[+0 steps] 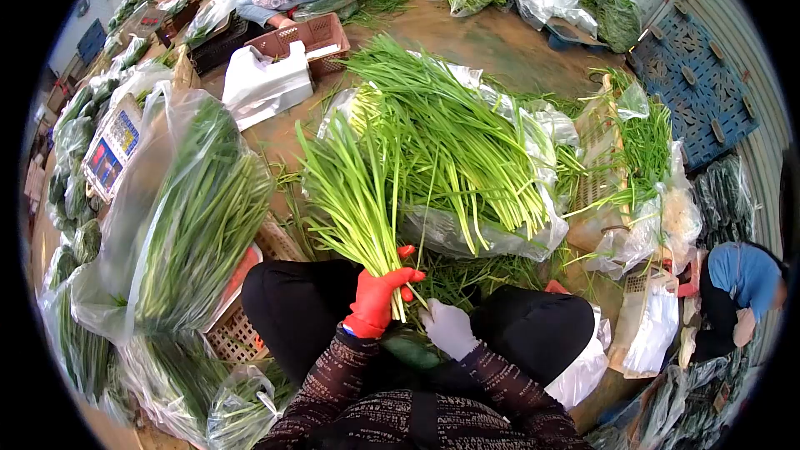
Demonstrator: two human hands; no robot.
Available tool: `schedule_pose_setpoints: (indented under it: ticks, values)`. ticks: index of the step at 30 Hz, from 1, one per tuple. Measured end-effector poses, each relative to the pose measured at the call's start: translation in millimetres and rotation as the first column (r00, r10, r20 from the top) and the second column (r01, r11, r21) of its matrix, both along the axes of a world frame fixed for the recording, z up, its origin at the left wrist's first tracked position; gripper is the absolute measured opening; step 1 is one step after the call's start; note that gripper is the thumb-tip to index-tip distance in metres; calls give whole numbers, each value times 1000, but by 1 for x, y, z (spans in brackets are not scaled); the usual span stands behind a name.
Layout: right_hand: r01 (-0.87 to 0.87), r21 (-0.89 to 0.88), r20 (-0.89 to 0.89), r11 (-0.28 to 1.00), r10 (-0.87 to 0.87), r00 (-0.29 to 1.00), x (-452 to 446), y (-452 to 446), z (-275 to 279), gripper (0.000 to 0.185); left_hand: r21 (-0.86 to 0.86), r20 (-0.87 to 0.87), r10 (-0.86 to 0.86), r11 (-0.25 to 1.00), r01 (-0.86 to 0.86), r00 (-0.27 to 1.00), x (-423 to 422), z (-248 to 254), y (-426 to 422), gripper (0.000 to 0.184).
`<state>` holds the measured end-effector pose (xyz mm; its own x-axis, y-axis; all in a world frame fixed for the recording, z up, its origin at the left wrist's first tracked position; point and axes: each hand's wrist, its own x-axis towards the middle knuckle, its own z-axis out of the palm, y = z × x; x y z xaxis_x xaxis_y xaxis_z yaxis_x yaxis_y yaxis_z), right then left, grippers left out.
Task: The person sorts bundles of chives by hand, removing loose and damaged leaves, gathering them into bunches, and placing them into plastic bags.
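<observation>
A bunch of long green leafy stalks (354,192) stands upright, its pale ends down, with my left hand (379,293) in a red glove wrapped round the lower part. Close beside it on the right, my right hand (448,327) in a pale grey glove has its fingers pinched together near the stalk ends, at the base of a thin single stalk. Beyond my hands a large heap of the same greens (467,142) lies on clear plastic sheeting (467,237). Loose trimmings (475,273) are scattered between my knees.
Left are a big plastic bag of greens (196,225), a scale (114,150) and white bags (267,83) by a brown crate (321,33). Right are a beige basket (602,150), blue pallet (692,83) and white bags (652,329). One person sits at the back, another at right.
</observation>
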<state>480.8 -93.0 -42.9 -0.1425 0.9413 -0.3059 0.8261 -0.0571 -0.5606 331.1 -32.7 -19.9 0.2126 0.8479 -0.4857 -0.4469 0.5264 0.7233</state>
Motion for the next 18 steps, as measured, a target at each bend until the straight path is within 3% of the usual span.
schedule_pose_setpoints:
  ticks: [8, 9, 10, 12, 13, 15, 16, 17, 18]
  values:
    - [31, -125, 245, 992, 1, 970, 16, -9, -28, 22, 66, -31, 152, 986, -150, 988, 11, 0, -1, 41]
    - [35, -225, 334, 974, 43, 942, 25, -17, -55, 22, 63, -62, 154, 987, -150, 986, 3, 4, 4, 41]
    - [-90, -300, 455, 950, 225, 861, 44, -38, -129, 23, 35, 25, 149, 988, -150, 988, -10, 7, 9, 40]
    - [-108, -415, 513, 904, 330, 793, 38, -34, -103, 33, 64, 57, 97, 993, -101, 994, -26, 9, 15, 39]
    - [-115, -418, 515, 901, 339, 787, 33, -25, -62, 33, 71, 83, 96, 992, -102, 992, -28, 10, 15, 39]
    - [69, -8, 300, 998, -63, 952, 29, -9, -20, 37, 76, 81, 114, 990, -120, 990, -23, 12, 10, 38]
    - [289, -19, 57, 957, -287, 956, 30, 1, -26, 43, 71, 97, 124, 989, -131, 988, -19, 8, 10, 38]
    - [436, 5, -304, 900, -414, 858, 36, 8, -51, 48, 75, 105, 104, 991, -113, 989, -17, 5, 9, 39]
    - [471, -107, -467, 876, -463, 754, 33, 22, -53, 54, 69, 103, 79, 994, -86, 992, -16, 5, 8, 39]
